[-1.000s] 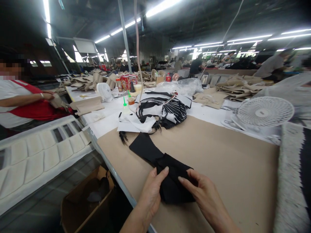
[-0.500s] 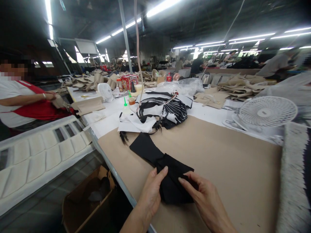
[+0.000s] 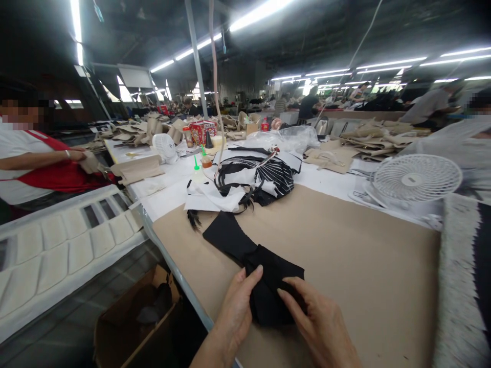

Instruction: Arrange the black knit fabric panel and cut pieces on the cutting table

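Right hand edged inward | black cloth overlapped on worktop | left hand clamped on it; right touching, pinch unclear | step: seemingly arranging layers | next move calls for steady left hold

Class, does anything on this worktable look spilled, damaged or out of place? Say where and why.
Nothing looks spilled or clearly damaged. The untidiest spot is the black-and-white heap beyond the black fabric: a ragged dark tuft pokes out over the smooth brown sheet, looking stray.
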### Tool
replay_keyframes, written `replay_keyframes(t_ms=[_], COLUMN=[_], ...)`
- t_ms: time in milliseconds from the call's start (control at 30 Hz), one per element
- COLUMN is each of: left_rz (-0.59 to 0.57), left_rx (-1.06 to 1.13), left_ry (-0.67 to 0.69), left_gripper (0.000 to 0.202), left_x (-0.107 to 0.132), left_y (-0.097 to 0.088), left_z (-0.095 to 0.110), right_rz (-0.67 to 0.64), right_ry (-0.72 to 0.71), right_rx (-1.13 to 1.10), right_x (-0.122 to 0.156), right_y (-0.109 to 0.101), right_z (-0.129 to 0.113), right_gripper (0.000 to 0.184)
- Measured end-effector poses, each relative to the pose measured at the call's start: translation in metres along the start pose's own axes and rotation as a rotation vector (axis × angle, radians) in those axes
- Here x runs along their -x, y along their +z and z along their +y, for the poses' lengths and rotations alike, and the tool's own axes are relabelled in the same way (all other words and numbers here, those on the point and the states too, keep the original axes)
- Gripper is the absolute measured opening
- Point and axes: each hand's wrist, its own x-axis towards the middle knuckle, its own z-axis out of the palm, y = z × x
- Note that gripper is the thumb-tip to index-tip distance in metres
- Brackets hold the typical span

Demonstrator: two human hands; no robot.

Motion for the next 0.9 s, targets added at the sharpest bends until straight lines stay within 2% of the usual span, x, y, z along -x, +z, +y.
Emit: replay_keyframes(t_ms=[100,300,433,567,733,900], left_rz=[0.0,-0.014,-0.008,-0.012,-0.018,-0.068], left_rx=[-0.012,-0.004,-0.009,-0.022,-0.011,-0.022], left_ry=[0.014,0.017,0.024,0.026,0.02,0.034], left_gripper=[0.041,0.045,0.043,0.043,0.046,0.043], left_x=[-0.0008,-0.0025,-0.0021,-0.0021,-0.0015,0.0018], left_y=[-0.0015,-0.0019,-0.0019,-0.0018,-0.0007,0.0], left_z=[-0.0012,-0.0012,-0.0014,-0.0011,0.0,0.0032], right_rz=[0.051,0.048,0.051,0.091,-0.022,-0.047], right_ry=[-0.071,-0.072,-0.082,-0.115,0.022,0.185], right_rx=[-0.008,0.073,0.083,0.05,0.025,-0.077], right_x=[-0.0024,-0.001,-0.0001,-0.0008,0.001,-0.002], right_y=[-0.0013,-0.0009,0.0018,0.0009,-0.0002,0.0001], right_z=[-0.0057,-0.0041,0.0006,-0.002,-0.0013,-0.0008], right_gripper=[0.021,0.028,0.018,0.019,0.026,0.032])
